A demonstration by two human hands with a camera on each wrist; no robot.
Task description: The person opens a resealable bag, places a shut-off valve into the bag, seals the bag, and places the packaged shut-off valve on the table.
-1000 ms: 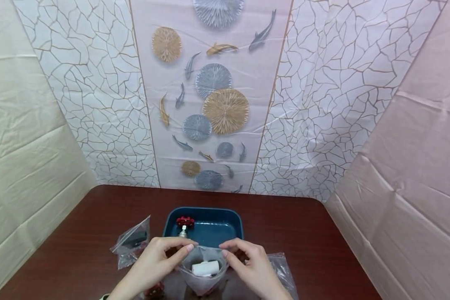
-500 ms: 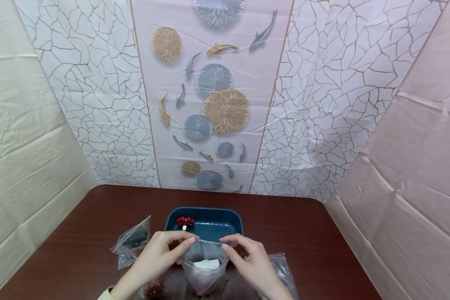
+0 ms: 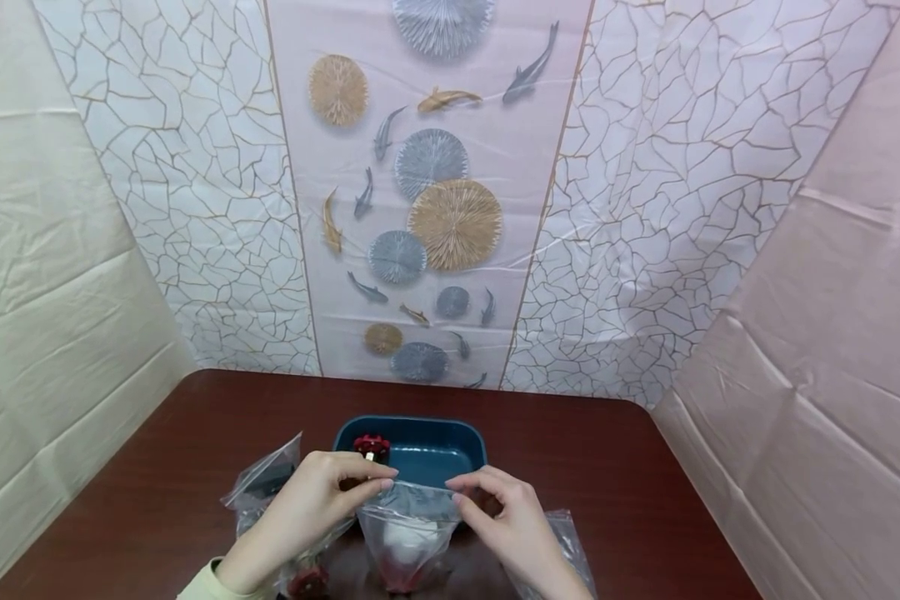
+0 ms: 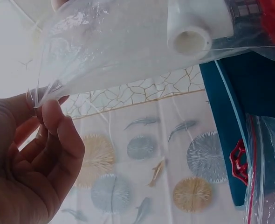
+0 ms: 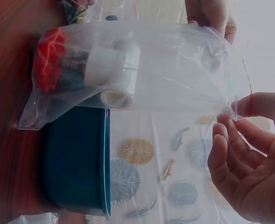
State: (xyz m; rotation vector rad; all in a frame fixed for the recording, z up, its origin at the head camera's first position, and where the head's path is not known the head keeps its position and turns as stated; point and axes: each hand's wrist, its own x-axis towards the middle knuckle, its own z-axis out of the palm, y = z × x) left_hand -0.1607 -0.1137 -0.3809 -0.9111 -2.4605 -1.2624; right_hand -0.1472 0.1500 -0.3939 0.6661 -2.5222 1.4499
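A clear zip bag [image 3: 408, 537] hangs upright between my hands, its mouth drawn nearly flat. My left hand [image 3: 318, 504] pinches the left corner of the mouth between thumb and fingers. The right corner is pinched by my right hand [image 3: 506, 517]. Through the plastic, the right wrist view shows a white tee-shaped pipe fitting [image 5: 112, 70] and a valve with a red handwheel [image 5: 50, 58] low in the bag. In the left wrist view the same white fitting [image 4: 198, 23] shows a round open end. Whether the seal is pressed together cannot be told.
Behind the bag stands a blue tray [image 3: 435, 422] with a red-handled valve [image 3: 372, 444] at its left end. Left of it lies a zip bag [image 3: 270, 471] with dark contents. Another clear bag [image 3: 570, 546] lies right. A red handwheel [image 3: 309, 581] shows near the front.
Both hands have risen slightly and pulled the bag's mouth straight. The white fitting, earlier visible through the open mouth, now shows only through the plastic.
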